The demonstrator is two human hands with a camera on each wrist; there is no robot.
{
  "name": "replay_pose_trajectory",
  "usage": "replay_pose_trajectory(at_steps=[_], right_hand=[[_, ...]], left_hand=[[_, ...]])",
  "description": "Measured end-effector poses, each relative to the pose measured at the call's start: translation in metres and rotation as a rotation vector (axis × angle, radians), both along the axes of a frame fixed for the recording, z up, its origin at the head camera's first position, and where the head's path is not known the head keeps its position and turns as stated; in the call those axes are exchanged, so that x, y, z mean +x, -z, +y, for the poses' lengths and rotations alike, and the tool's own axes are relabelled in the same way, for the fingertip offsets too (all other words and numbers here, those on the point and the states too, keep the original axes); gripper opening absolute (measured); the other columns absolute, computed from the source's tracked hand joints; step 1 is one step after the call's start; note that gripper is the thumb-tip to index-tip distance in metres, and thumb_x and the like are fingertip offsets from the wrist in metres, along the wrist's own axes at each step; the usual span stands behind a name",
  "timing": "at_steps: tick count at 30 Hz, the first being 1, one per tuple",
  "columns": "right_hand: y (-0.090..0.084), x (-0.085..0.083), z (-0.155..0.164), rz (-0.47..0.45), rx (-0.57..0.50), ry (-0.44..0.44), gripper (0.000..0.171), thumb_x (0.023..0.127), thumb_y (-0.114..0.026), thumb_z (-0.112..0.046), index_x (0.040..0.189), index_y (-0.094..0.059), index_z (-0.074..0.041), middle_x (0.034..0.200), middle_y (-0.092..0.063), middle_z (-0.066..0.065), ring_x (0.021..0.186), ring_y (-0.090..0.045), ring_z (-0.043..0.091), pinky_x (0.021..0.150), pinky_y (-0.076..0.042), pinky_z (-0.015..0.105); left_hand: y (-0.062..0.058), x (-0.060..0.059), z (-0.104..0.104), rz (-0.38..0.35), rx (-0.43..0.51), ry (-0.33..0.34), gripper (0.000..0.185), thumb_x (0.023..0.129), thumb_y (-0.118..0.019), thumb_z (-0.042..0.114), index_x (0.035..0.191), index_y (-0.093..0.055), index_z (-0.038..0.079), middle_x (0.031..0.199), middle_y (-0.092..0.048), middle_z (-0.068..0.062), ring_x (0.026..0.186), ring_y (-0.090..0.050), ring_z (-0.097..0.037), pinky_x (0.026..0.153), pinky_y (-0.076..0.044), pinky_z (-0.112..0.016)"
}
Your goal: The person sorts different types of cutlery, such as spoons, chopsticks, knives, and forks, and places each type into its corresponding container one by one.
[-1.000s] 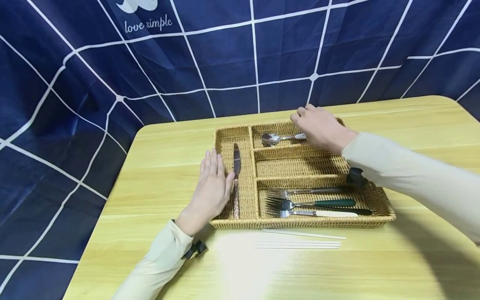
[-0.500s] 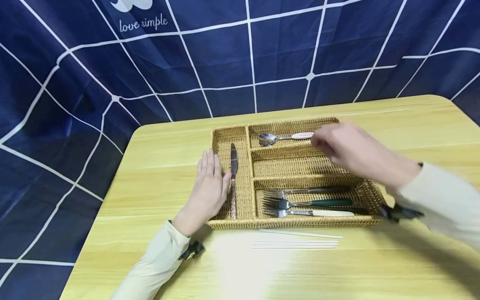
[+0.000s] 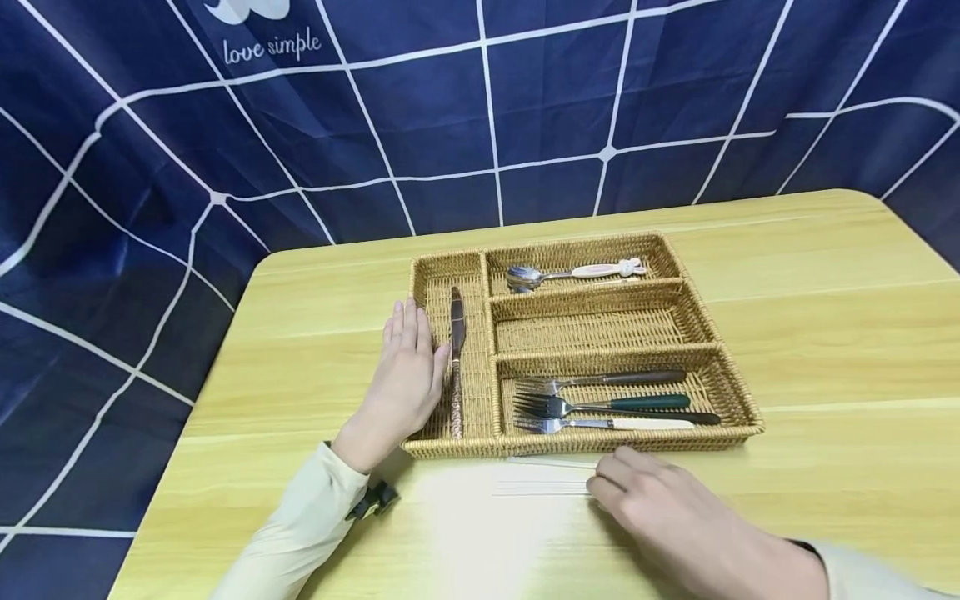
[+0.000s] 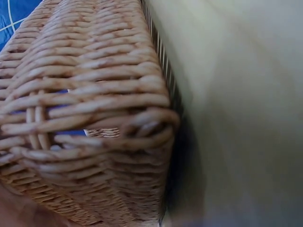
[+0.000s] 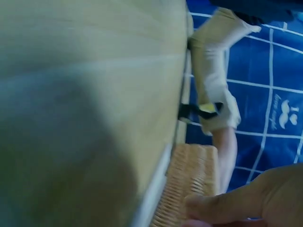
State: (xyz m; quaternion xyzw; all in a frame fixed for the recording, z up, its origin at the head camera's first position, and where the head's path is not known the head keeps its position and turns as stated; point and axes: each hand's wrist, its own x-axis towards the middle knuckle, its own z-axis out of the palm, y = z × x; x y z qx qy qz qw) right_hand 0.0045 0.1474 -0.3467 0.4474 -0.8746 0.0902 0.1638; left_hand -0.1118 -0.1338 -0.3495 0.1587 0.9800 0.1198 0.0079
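My left hand [image 3: 401, 383] rests against the left wall of the woven cutlery tray [image 3: 491, 333], its fingers extended along the rim. Just inside lies a table knife [image 3: 457, 325] with a patterned handle. Several thin white sticks, looking like chopsticks [image 3: 536, 482], lie on the table in front of the tray. My right hand [image 3: 667, 508] is over their right ends, fingertips down at them and hiding those ends. In the right wrist view, the thumb [image 5: 208, 208] overlaps the tray's woven wall. The left wrist view shows a woven corner close up.
Several forks [image 3: 648, 402] fill the front compartment, handles to the right. A spoon [image 3: 596, 271] with a rabbit-shaped handle end lies in the back one. Behind the wooden table [image 3: 825, 333] hangs a blue checked cloth [image 3: 420, 108].
My right hand has moved from the spoon in the back compartment, rightward and then down to the white chopsticks. The spoon stays behind in the tray. My left hand keeps its place on the tray.
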Motion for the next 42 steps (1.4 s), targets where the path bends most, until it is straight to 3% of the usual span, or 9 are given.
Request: replay_pose_trajectory(at_steps=[2, 5, 8, 11, 22, 26, 29, 35, 42], right_hand=[[0.008, 0.002, -0.004, 0.012, 0.027, 0.002, 0.037, 0.046, -0.064, 0.01, 0.078, -0.062, -0.008, 0.076, -0.056, -0.002, 0.071, -0.05, 0.013, 0.067, -0.054, 0.028], [0.014, 0.004, -0.007, 0.035, 0.055, 0.01, 0.021, 0.069, -0.076, -0.016, 0.077, -0.059, -0.008, 0.072, -0.052, -0.002, 0.069, -0.049, 0.015, 0.069, -0.054, 0.034], [0.016, 0.005, -0.009, 0.047, 0.073, 0.035, 0.062, 0.071, -0.067, -0.069, 0.078, -0.056, -0.008, 0.071, -0.049, -0.002, 0.068, -0.047, 0.016, 0.068, -0.053, 0.035], [0.017, 0.006, -0.011, 0.014, 0.119, 0.047, 0.072, 0.062, -0.068, -0.077, 0.078, -0.057, -0.007, 0.07, -0.048, -0.001, 0.067, -0.044, 0.015, 0.065, -0.051, 0.032], [0.021, 0.008, -0.017, -0.049, 0.208, 0.077, 0.048, 0.039, -0.079, -0.019, 0.078, -0.056, -0.005, 0.071, -0.046, 0.0, 0.069, -0.042, 0.016, 0.061, -0.047, 0.03], [0.02, 0.008, -0.018, 0.054, 0.139, 0.076, 0.044, 0.066, -0.075, -0.037, 0.079, -0.048, -0.005, 0.073, -0.04, 0.001, 0.069, -0.038, 0.017, 0.058, -0.041, 0.03], [0.018, 0.009, -0.02, 0.141, 0.072, 0.087, 0.02, 0.086, -0.048, -0.024, 0.08, -0.045, -0.005, 0.076, -0.038, 0.002, 0.069, -0.035, 0.018, 0.056, -0.034, 0.028], [0.001, 0.0, -0.016, 0.229, 0.027, 0.097, 0.017, 0.08, -0.035, 0.001, 0.086, -0.05, -0.002, 0.083, -0.05, 0.007, 0.073, -0.046, 0.021, 0.056, -0.042, 0.03], [-0.032, -0.032, 0.0, 0.153, 0.03, 0.153, 0.037, 0.059, -0.042, 0.016, 0.092, -0.051, 0.003, 0.087, -0.051, 0.012, 0.076, -0.046, 0.026, 0.059, -0.042, 0.033]], left_hand=[[0.0, 0.0, 0.0, 0.005, 0.006, 0.004, 0.064, 0.106, -0.025, 0.033, 0.146, -0.014, -0.015, 0.156, 0.0, -0.031, 0.146, 0.004, -0.042, 0.12, -0.001, -0.047], [0.0, 0.0, 0.0, 0.011, 0.015, 0.006, 0.063, 0.106, -0.025, 0.032, 0.147, -0.014, -0.014, 0.156, 0.0, -0.031, 0.146, 0.003, -0.042, 0.12, -0.001, -0.047], [-0.001, 0.0, 0.001, 0.015, 0.025, 0.007, 0.063, 0.106, -0.025, 0.032, 0.147, -0.014, -0.014, 0.156, 0.001, -0.03, 0.146, 0.003, -0.041, 0.12, -0.001, -0.047], [-0.001, 0.0, 0.001, 0.018, 0.026, 0.008, 0.063, 0.106, -0.026, 0.032, 0.147, -0.014, -0.014, 0.156, 0.001, -0.03, 0.146, 0.003, -0.042, 0.12, 0.0, -0.047], [-0.002, 0.0, -0.001, 0.024, 0.038, 0.02, 0.062, 0.106, -0.026, 0.031, 0.147, -0.014, -0.015, 0.156, 0.0, -0.031, 0.146, 0.002, -0.043, 0.12, -0.002, -0.049], [-0.002, 0.0, -0.001, 0.026, 0.034, 0.019, 0.063, 0.106, -0.026, 0.031, 0.146, -0.014, -0.015, 0.156, 0.0, -0.032, 0.146, 0.002, -0.044, 0.12, -0.002, -0.049], [-0.001, 0.0, -0.001, 0.031, 0.033, 0.015, 0.063, 0.106, -0.027, 0.031, 0.146, -0.015, -0.015, 0.156, -0.001, -0.032, 0.146, 0.001, -0.044, 0.12, -0.003, -0.05], [0.0, 0.001, -0.001, 0.031, 0.024, 0.007, 0.062, 0.105, -0.029, 0.029, 0.146, -0.015, -0.015, 0.155, -0.001, -0.032, 0.145, 0.002, -0.043, 0.12, -0.002, -0.049], [0.002, 0.001, 0.001, 0.023, 0.016, -0.005, 0.062, 0.105, -0.029, 0.03, 0.146, -0.013, -0.014, 0.156, -0.002, -0.031, 0.146, 0.002, -0.043, 0.12, -0.002, -0.048]])
